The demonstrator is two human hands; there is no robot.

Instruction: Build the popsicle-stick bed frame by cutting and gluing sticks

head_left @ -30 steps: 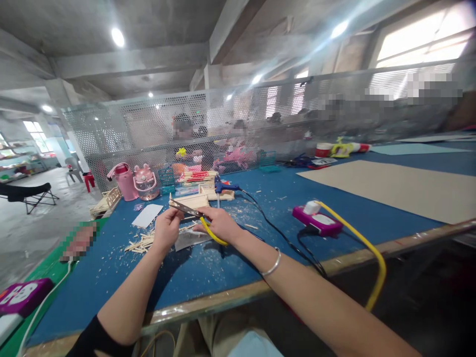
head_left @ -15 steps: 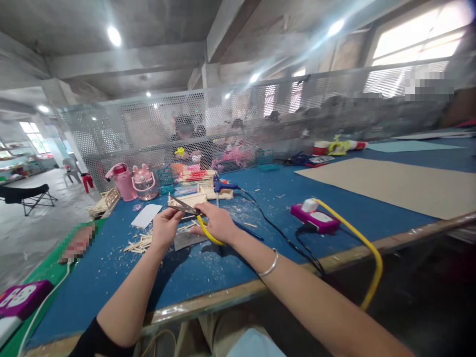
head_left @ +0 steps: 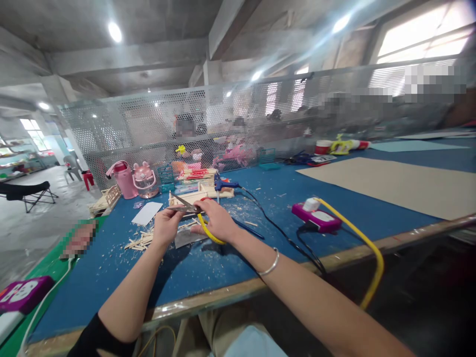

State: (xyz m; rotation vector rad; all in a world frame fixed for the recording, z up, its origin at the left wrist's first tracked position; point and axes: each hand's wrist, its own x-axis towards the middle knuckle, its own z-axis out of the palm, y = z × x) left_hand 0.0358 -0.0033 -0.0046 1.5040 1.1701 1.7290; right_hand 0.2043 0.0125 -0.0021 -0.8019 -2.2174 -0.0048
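My right hand (head_left: 218,221) grips a pair of scissors (head_left: 190,208) by the handles, whose yellow loop hangs below the fingers. The blades are parted and point left. Fingers of my left hand (head_left: 165,227) are pinched together close to the blades; whatever they hold is too small to make out. Under the hands lies a flat grey piece (head_left: 185,238). Thin wooden sticks (head_left: 141,241) are heaped left of my left hand, among small scattered chips. Behind the scissors stands a light wooden stick frame (head_left: 178,199).
A blue glue gun (head_left: 225,184) trails a black cable toward a purple power strip (head_left: 316,218) at right. Pink bottles (head_left: 125,181) and a white card (head_left: 147,213) are at left. A large beige sheet (head_left: 401,186) covers the right side. Beyond the perforated screen (head_left: 141,119) are people.
The view has shifted very slightly. Both hands and the parted scissors keep nearly the same position, with a bit of red now showing at the right hand's fingers.
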